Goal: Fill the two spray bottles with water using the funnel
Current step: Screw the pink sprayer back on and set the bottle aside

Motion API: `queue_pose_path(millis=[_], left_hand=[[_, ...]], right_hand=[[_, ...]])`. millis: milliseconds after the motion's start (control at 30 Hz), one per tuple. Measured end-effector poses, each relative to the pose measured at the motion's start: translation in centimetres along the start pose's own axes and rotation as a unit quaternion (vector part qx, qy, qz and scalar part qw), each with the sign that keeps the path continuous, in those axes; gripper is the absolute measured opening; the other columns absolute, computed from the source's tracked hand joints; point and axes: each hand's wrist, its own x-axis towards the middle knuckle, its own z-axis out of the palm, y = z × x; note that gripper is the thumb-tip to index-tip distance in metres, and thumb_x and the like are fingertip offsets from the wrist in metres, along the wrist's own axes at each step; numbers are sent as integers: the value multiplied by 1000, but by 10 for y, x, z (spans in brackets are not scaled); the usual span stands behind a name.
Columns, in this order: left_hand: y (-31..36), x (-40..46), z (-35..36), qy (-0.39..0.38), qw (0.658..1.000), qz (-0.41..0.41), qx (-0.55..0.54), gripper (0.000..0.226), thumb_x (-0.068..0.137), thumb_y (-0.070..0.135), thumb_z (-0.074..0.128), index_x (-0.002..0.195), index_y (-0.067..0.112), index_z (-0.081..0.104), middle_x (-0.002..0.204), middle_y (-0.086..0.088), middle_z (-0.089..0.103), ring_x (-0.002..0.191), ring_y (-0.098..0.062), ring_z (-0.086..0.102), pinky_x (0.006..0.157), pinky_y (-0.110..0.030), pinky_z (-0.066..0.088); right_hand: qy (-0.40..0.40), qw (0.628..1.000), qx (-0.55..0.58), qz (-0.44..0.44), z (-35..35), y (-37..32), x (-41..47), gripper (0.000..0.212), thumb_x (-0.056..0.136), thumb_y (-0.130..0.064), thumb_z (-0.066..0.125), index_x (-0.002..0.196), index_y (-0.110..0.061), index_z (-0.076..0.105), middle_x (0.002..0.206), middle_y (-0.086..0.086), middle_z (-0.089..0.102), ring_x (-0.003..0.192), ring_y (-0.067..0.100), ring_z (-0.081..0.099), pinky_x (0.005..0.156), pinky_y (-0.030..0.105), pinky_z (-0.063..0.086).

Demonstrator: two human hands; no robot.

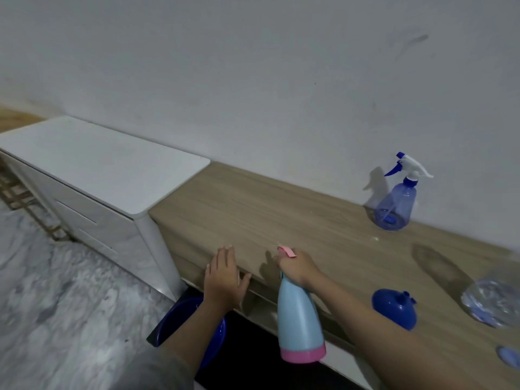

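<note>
My right hand grips the neck and pink trigger head of a light blue spray bottle with a pink base, held in the air over the front edge of the wooden counter. Flat on the counter's front edge rests my left hand, fingers straight. A translucent blue spray bottle with a white and blue trigger stands by the wall at the back right. A dark blue funnel lies upside down on the counter to the right of my right arm.
A clear plastic water bottle lies at the right edge, with a small blue cap below it. A dark blue basin sits on the floor under my left arm. A white cabinet adjoins the counter's left end.
</note>
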Motion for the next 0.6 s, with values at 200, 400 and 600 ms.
queue_pose_path(millis=[200, 400, 600], left_hand=[[-6, -2, -5, 11, 1000, 7, 2, 83, 77, 55, 41, 132, -6, 48, 129, -29, 55, 117, -43, 56, 90, -54, 50], [7, 0, -6, 17, 1000, 12, -3, 85, 86, 59, 40, 149, 5, 21, 154, -20, 25, 143, -32, 23, 114, -46, 27], [32, 4, 8, -6, 999, 34, -12, 81, 90, 54, 46, 149, 9, 15, 156, -17, 18, 145, -31, 17, 116, -43, 23]], right_hand=[[33, 999, 14, 22, 6, 2, -3, 24, 84, -27, 51, 74, -8, 62, 80, 12, 64, 78, 31, 61, 65, 33, 41], [57, 997, 5, 54, -31, 31, -18, 22, 88, -28, 48, 78, -13, 61, 85, 14, 62, 87, 32, 60, 67, 33, 37], [104, 983, 24, 147, -58, 70, -40, 25, 88, -24, 48, 91, -4, 63, 84, 12, 61, 74, 24, 55, 71, 34, 42]])
